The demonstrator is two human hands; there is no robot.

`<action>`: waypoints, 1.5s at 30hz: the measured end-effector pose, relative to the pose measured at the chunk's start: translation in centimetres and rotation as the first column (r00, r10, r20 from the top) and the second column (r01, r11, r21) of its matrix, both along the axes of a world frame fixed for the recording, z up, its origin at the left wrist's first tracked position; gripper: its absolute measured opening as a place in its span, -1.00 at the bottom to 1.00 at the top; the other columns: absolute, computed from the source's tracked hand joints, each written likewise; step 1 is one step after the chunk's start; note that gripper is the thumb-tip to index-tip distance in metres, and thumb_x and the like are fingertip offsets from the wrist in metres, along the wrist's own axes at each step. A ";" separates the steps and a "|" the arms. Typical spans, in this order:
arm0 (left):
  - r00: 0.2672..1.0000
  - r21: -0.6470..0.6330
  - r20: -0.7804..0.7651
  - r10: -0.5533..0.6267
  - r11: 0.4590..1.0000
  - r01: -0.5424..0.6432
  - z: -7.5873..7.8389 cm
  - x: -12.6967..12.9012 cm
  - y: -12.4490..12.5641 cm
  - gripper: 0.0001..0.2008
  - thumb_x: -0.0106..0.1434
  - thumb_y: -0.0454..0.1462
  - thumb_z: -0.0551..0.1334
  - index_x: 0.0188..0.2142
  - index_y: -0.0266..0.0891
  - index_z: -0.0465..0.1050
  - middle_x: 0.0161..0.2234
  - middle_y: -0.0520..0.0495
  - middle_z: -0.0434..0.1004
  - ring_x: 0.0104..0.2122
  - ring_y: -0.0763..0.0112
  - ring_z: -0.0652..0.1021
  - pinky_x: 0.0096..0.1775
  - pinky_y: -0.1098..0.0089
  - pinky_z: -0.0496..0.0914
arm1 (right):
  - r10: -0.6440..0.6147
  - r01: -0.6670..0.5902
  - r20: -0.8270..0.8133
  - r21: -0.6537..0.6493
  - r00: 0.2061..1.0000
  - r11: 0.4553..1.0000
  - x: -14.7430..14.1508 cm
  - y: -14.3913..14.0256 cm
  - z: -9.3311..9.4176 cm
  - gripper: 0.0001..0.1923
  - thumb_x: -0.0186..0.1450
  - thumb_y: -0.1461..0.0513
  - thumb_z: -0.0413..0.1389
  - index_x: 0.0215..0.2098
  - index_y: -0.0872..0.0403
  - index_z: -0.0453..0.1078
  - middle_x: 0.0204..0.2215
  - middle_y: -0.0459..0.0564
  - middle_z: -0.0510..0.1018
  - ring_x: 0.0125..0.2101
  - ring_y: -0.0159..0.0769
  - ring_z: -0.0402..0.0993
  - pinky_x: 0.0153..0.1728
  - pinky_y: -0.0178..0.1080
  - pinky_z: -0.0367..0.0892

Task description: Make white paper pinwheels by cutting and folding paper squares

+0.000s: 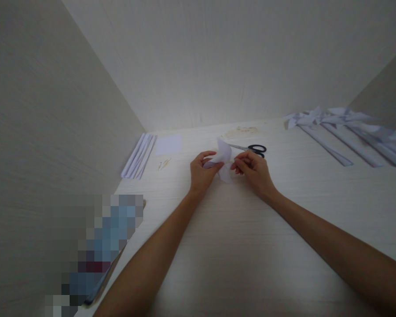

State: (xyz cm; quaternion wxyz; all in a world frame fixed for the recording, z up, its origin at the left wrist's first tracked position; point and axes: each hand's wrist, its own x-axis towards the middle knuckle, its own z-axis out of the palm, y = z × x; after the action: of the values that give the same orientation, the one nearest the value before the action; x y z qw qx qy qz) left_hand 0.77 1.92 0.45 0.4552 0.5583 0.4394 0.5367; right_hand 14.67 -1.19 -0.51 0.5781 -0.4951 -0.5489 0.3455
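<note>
We've got both hands, left hand (202, 172) and right hand (253, 170), pinched shut on the paper (223, 155) mid-desk (237, 246), scissors (252, 149) just behind.

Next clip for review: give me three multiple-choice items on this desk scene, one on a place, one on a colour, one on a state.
1. Where do the scissors lie?
A. Just beyond the hands
B. Among the folded strips by the left wall
C. At the near edge of the desk

2. What colour are the scissor handles?
A. Red
B. Black
C. Yellow

3. How is the piece of paper held?
A. Flat on the desk, untouched
B. In the left hand only
C. Between both hands

Answers:
1 A: the scissors rest on the desk right behind the two hands.
2 B: the handle loops are black.
3 C: the left hand and the right hand both pinch the piece of paper with their fingers.
</note>
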 end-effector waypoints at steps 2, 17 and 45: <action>1.000 -0.006 -0.003 -0.007 1.000 0.007 0.0 0.0 0.0 -0.67 -0.20 -0.35 0.31 -0.35 -0.30 0.37 -0.47 -0.04 0.51 -0.55 0.49 0.48 -0.51 0.47 0.36 | -0.013 0.013 0.033 0.001 0.999 1.000 0.1 0.1 0.0 -0.88 0.13 0.20 0.03 -0.48 0.11 0.24 -0.63 -0.12 0.42 -0.65 -0.49 0.27 -0.60 -0.38 0.20; 1.000 -0.026 0.014 -0.008 1.000 0.009 0.0 -0.1 0.0 -0.65 -0.21 -0.34 0.32 -0.35 -0.29 0.37 -0.47 -0.01 0.50 -0.55 0.51 0.46 -0.51 0.49 0.35 | -0.029 0.028 -0.003 -0.071 1.000 0.997 0.1 0.2 -0.3 -0.84 0.08 0.16 0.08 -0.53 0.09 0.27 -0.77 -0.22 0.29 -0.76 -0.50 0.20 -0.73 -0.40 0.10; 0.999 0.024 -0.042 -0.016 1.000 0.017 -0.2 0.0 0.0 -0.70 -0.16 -0.35 0.26 -0.34 -0.31 0.38 -0.47 0.00 0.46 -0.56 0.58 0.39 -0.50 0.52 0.29 | 0.056 -0.075 -0.260 -0.065 0.964 0.995 0.5 0.9 -0.9 -0.89 0.07 0.27 0.10 -0.59 0.11 0.28 -0.72 -0.17 0.38 -0.67 -0.49 0.27 -0.61 -0.37 0.16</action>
State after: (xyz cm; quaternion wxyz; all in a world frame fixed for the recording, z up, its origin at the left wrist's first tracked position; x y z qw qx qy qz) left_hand 0.73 1.96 0.25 0.4435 0.5784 0.4375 0.5267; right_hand 15.15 -0.27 -1.42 0.6140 -0.4489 -0.4717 0.4461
